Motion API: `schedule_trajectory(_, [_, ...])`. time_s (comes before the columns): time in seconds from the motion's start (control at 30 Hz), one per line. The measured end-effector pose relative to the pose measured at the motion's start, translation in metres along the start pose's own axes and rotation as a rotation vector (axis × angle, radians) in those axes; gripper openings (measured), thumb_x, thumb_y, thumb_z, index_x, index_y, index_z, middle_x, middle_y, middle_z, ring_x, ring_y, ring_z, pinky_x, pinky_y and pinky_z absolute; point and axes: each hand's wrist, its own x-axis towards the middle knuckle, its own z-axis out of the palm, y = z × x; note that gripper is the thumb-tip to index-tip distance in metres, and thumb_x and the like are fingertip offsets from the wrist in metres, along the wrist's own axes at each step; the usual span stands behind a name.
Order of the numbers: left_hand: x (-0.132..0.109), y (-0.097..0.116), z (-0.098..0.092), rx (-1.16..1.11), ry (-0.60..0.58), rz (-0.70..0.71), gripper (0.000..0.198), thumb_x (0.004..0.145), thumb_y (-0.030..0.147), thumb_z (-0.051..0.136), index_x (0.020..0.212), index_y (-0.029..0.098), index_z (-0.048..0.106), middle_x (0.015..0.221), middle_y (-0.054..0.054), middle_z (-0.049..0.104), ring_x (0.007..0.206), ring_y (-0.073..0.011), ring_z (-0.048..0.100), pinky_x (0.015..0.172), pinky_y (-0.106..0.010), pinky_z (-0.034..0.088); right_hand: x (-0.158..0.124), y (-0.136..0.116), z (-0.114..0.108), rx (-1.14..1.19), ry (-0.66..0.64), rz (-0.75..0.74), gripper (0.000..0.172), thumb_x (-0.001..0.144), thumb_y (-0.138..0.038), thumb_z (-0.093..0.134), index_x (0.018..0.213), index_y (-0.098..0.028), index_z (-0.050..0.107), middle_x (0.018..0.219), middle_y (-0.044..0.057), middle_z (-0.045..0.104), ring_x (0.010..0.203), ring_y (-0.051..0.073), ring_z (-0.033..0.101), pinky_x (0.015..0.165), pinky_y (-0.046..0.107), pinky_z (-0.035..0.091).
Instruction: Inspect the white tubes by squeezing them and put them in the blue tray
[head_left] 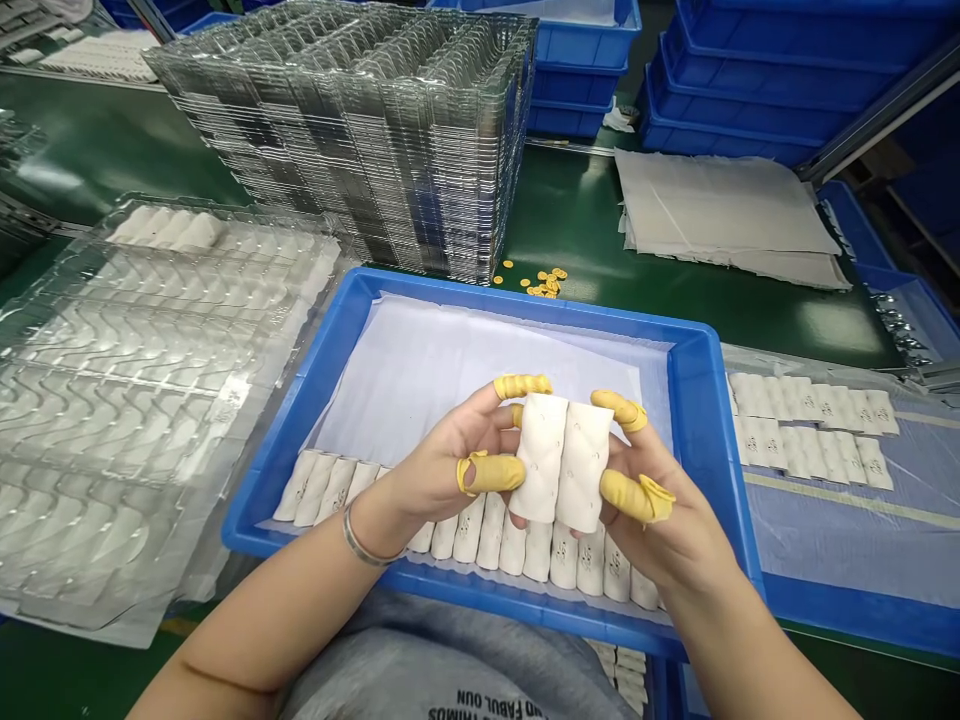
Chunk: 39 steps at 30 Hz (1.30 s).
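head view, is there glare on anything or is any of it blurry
In the head view, light glares in streaks on the clear trays and in pale patches on the green bench; the white pads between the left hand and right hand look sharp, with no clear motion blur; the picture's edges look stretched, and the blue tray's rim seems slightly bowed.

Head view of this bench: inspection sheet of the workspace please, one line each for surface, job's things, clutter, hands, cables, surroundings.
surface: green bench carrying a blue plastic tray lined with a white sheet
job's things: two white quilted pads, and a row of similar pads in the tray
clutter: loose yellow finger cots on the bench
hands: left hand and right hand both hold the two pads, fingers in yellow cots
cables: nothing seen
surroundings: stacked clear plastic trays, blue crates, paper sheets
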Motion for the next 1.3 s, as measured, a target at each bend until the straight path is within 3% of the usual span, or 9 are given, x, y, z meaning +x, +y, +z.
schedule_trajectory(0.13, [-0.0003, 0.0022, 0.0016, -0.013, 0.030, -0.028, 0.057, 0.090, 0.022, 0.079, 0.140, 0.032, 0.055, 0.106, -0.001, 0.066, 0.074, -0.0110, 0.068, 0.058, -0.019, 0.061, -0.0003, -0.0011, -0.0018, 0.014, 0.020, 0.000, 0.049, 0.090, -0.038, 0.090, 0.134, -0.046, 0.069, 0.091, -0.003, 0.073, 0.068, 0.012, 0.070, 0.065, 0.020, 0.061])
schedule_trajectory(0.3, [0.0018, 0.0039, 0.0030, 0.006, 0.088, -0.040, 0.056, 0.085, 0.026, 0.084, 0.136, 0.030, 0.061, 0.110, -0.003, 0.066, 0.087, -0.0150, 0.068, 0.069, -0.023, 0.061, 0.0004, -0.0012, -0.0043, 0.010, 0.016, 0.001, 0.044, 0.093, -0.038, 0.088, 0.132, -0.046, 0.071, 0.096, -0.003, 0.073, 0.077, 0.013, 0.072, 0.070, 0.020, 0.064])
schedule_trajectory(0.5, [0.0015, 0.0036, 0.0002, -0.022, 0.042, -0.078, 0.057, 0.089, 0.027, 0.081, 0.140, 0.032, 0.057, 0.109, -0.002, 0.067, 0.080, -0.0127, 0.070, 0.065, -0.021, 0.062, -0.0005, -0.0019, -0.0041, -0.008, 0.016, -0.002, 0.043, 0.094, -0.038, 0.087, 0.133, -0.046, 0.070, 0.101, -0.003, 0.073, 0.081, 0.012, 0.072, 0.072, 0.018, 0.062])
schedule_trajectory(0.67, [-0.0002, -0.0008, -0.0036, -0.045, 0.015, -0.075, 0.057, 0.092, 0.021, 0.075, 0.143, 0.035, 0.054, 0.112, -0.002, 0.068, 0.076, -0.0124, 0.070, 0.060, -0.022, 0.065, -0.0010, -0.0014, -0.0033, -0.010, 0.048, -0.018, 0.047, 0.095, -0.036, 0.085, 0.135, -0.052, 0.067, 0.098, -0.004, 0.073, 0.067, 0.011, 0.068, 0.061, 0.019, 0.062])
schedule_trajectory(0.8, [0.0004, -0.0035, -0.0048, -0.053, -0.004, -0.053, 0.054, 0.092, 0.020, 0.075, 0.141, 0.034, 0.058, 0.111, -0.002, 0.068, 0.078, -0.0127, 0.070, 0.060, -0.021, 0.064, -0.0016, 0.0004, -0.0045, -0.074, 0.096, -0.034, 0.038, 0.095, -0.038, 0.085, 0.129, -0.047, 0.072, 0.093, -0.002, 0.072, 0.070, 0.015, 0.067, 0.060, 0.022, 0.061])
schedule_trajectory(0.93, [0.0008, -0.0032, -0.0048, -0.030, 0.014, -0.042, 0.052, 0.090, 0.022, 0.079, 0.138, 0.035, 0.063, 0.112, -0.003, 0.068, 0.084, -0.0131, 0.070, 0.062, -0.018, 0.062, -0.0021, 0.0007, -0.0057, -0.154, 0.082, -0.035, 0.039, 0.096, -0.043, 0.081, 0.133, -0.048, 0.068, 0.102, 0.001, 0.073, 0.076, 0.019, 0.068, 0.062, 0.029, 0.061])
schedule_trajectory(1.17, [0.0003, -0.0042, -0.0031, 0.080, 0.073, -0.010, 0.055, 0.085, 0.029, 0.085, 0.137, 0.033, 0.065, 0.106, -0.002, 0.067, 0.084, -0.0126, 0.066, 0.064, -0.018, 0.058, -0.0011, 0.0013, -0.0013, -0.126, 0.023, -0.051, 0.047, 0.093, -0.043, 0.086, 0.136, -0.048, 0.067, 0.112, 0.001, 0.071, 0.075, 0.016, 0.064, 0.066, 0.028, 0.057])
schedule_trajectory(1.3, [-0.0003, -0.0024, -0.0012, 0.095, 0.085, -0.072, 0.061, 0.088, 0.034, 0.084, 0.143, 0.031, 0.060, 0.101, -0.003, 0.069, 0.081, -0.0136, 0.068, 0.068, -0.022, 0.060, -0.0010, 0.0019, -0.0020, -0.122, 0.038, -0.038, 0.050, 0.093, -0.043, 0.087, 0.138, -0.046, 0.066, 0.112, 0.002, 0.071, 0.073, 0.015, 0.066, 0.064, 0.027, 0.059])
